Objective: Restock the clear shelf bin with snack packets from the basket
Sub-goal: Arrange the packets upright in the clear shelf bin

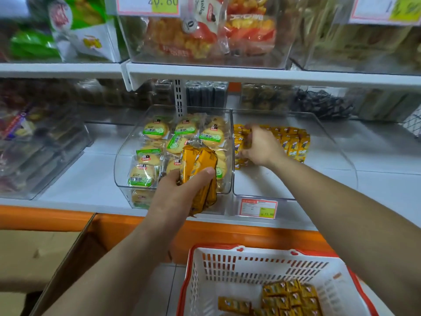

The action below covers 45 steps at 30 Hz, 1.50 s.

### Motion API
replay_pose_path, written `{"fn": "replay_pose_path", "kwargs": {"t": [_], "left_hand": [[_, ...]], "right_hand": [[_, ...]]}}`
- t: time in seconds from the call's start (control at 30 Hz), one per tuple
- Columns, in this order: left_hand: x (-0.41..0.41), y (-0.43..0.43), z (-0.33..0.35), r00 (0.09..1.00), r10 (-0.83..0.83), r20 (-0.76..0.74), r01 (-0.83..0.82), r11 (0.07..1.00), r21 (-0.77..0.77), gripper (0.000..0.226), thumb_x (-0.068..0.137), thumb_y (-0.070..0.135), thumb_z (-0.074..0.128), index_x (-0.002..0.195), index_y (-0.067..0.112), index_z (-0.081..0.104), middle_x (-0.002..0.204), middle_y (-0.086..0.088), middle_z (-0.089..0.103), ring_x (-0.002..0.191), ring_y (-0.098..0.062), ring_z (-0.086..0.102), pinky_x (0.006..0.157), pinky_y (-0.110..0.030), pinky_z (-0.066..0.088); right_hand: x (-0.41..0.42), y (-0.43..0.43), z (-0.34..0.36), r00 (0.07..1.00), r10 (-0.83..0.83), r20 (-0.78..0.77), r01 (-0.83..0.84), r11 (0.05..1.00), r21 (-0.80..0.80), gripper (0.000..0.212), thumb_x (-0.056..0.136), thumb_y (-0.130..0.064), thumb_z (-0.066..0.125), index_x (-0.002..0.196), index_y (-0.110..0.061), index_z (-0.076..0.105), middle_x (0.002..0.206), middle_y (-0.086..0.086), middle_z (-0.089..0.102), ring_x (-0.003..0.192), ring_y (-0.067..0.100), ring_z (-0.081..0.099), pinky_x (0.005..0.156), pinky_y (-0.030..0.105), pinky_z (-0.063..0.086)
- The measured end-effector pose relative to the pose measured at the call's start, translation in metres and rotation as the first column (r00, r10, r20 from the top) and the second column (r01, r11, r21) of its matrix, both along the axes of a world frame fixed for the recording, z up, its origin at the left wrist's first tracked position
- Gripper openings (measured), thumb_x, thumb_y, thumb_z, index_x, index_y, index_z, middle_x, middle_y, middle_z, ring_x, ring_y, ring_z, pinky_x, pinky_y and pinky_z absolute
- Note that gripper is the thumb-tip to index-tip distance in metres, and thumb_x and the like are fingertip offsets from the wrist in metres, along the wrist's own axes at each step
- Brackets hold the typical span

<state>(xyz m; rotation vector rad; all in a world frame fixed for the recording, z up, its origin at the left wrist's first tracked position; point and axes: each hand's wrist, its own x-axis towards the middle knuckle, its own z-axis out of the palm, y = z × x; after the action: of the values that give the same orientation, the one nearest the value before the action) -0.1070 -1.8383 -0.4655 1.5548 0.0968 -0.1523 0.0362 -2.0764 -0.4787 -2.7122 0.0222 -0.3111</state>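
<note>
The red-rimmed white basket point(227, 265) holds glossy yellow snack packets point(291, 297). The left hand point(182, 190) clamps a stack point(200, 167) of them. The right hand point(259, 147) curls its fingers round packets inside the clear bin point(273, 183).

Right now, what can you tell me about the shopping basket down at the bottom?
The basket looks like white plastic with a red rim and rows of slots through its walls. It stands upright below the orange shelf edge, partly cut off by the picture. On part of its floor lie yellow snack packets, flat; the rest is bare. The left hand and right hand are up at the shelf, clear of it.
</note>
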Motion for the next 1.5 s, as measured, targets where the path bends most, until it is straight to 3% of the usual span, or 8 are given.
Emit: {"fn": "replay_pose_path", "kwargs": {"t": [0.2, 0.37, 0.47, 0.63, 0.9, 1.03, 1.27, 1.5], "left_hand": [[-0.015, -0.013, 0.014, 0.996, -0.077, -0.041, 0.073, 0.994, -0.081, 0.069, 0.062, 0.059, 0.087, 0.116, 0.018, 0.071, 0.11, -0.013, 0.076, 0.099, -0.033, 0.075, 0.088, -0.048, 0.061], [-0.039, -0.041, 0.028, 0.96, -0.272, -0.075, 0.252, 0.947, -0.199, 0.058, 0.064, 0.051, 0.076, 0.108, 0.013, 0.075, 0.104, -0.016, 0.078, 0.091, -0.03, 0.078, 0.07, -0.034, 0.062], [-0.053, -0.055, 0.03, 0.934, -0.356, -0.036, 0.342, 0.918, -0.201, 0.03, 0.077, 0.049, 0.071, 0.093, 0.026, 0.082, 0.094, -0.006, 0.079, 0.083, -0.019, 0.077, 0.072, -0.03, 0.062], [-0.065, -0.065, 0.033, 0.921, -0.39, -0.021, 0.378, 0.904, -0.2, 0.026, 0.088, 0.05, 0.069, 0.102, 0.032, 0.082, 0.103, -0.004, 0.08, 0.091, -0.018, 0.077, 0.078, -0.031, 0.062], [-0.071, -0.075, 0.027, 0.954, -0.288, -0.081, 0.249, 0.914, -0.319, 0.032, 0.073, 0.048, 0.075, 0.096, 0.027, 0.083, 0.099, -0.007, 0.079, 0.081, -0.018, 0.076, 0.064, -0.028, 0.06], [-0.07, -0.075, 0.025, 0.962, -0.251, -0.106, 0.206, 0.925, -0.318, 0.035, 0.069, 0.047, 0.076, 0.092, 0.021, 0.082, 0.088, -0.002, 0.079, 0.073, -0.017, 0.075, 0.062, -0.028, 0.061], [-0.063, -0.073, 0.02, 0.975, -0.173, -0.138, 0.129, 0.952, -0.279, 0.03, 0.09, 0.04, 0.072, 0.104, 0.013, 0.071, 0.086, -0.006, 0.077, 0.065, -0.017, 0.072, 0.055, -0.028, 0.058], [-0.057, -0.062, 0.018, 0.983, -0.054, -0.177, -0.012, 0.936, -0.351, 0.042, 0.091, 0.039, 0.072, 0.113, 0.003, 0.067, 0.085, -0.01, 0.076, 0.071, -0.023, 0.074, 0.057, -0.028, 0.06]], "right_hand": [[-0.11, -0.01, 0.038, 0.987, 0.157, 0.035, -0.154, 0.858, 0.49, 0.03, 0.082, -0.024, 0.08, 0.108, -0.022, 0.064, 0.089, 0.006, 0.067, 0.063, -0.001, 0.062, 0.061, 0.02, 0.049], [-0.196, -0.001, 0.046, 0.943, 0.329, -0.044, -0.163, 0.576, 0.801, 0.042, 0.089, -0.028, 0.073, 0.128, -0.035, 0.058, 0.096, -0.006, 0.072, 0.079, 0.02, 0.073, 0.057, 0.026, 0.054], [-0.209, 0.002, 0.043, 0.953, 0.302, -0.016, -0.172, 0.583, 0.794, 0.061, 0.084, -0.028, 0.077, 0.137, -0.04, 0.049, 0.09, -0.011, 0.065, 0.072, 0.017, 0.07, 0.058, 0.027, 0.055], [-0.215, -0.012, 0.046, 0.948, 0.316, -0.034, -0.157, 0.559, 0.814, 0.062, 0.08, -0.019, 0.082, 0.13, -0.043, 0.055, 0.1, 0.001, 0.067, 0.079, 0.023, 0.073, 0.061, 0.03, 0.056], [-0.22, -0.028, 0.042, 0.928, 0.369, -0.058, -0.049, 0.272, 0.961, 0.06, 0.084, 0.007, 0.069, 0.128, -0.032, 0.055, 0.1, 0.008, 0.07, 0.081, 0.027, 0.073, 0.068, 0.034, 0.058], [-0.22, -0.027, 0.045, 0.908, 0.418, -0.037, -0.067, 0.23, 0.971, 0.071, 0.086, 0.012, 0.062, 0.131, -0.043, 0.056, 0.115, 0.019, 0.06, 0.088, 0.035, 0.07, 0.076, 0.043, 0.059], [-0.214, -0.022, 0.041, 0.938, 0.34, -0.066, 0.026, 0.119, 0.993, 0.053, 0.089, 0.007, 0.057, 0.133, -0.021, 0.052, 0.111, 0.028, 0.065, 0.094, 0.042, 0.07, 0.074, 0.047, 0.059], [-0.208, -0.025, 0.039, 0.987, 0.122, -0.104, 0.066, 0.283, 0.957, 0.036, 0.071, -0.018, 0.084, 0.091, -0.016, 0.054, 0.104, 0.021, 0.068, 0.08, 0.02, 0.07, 0.059, 0.028, 0.054]]}}
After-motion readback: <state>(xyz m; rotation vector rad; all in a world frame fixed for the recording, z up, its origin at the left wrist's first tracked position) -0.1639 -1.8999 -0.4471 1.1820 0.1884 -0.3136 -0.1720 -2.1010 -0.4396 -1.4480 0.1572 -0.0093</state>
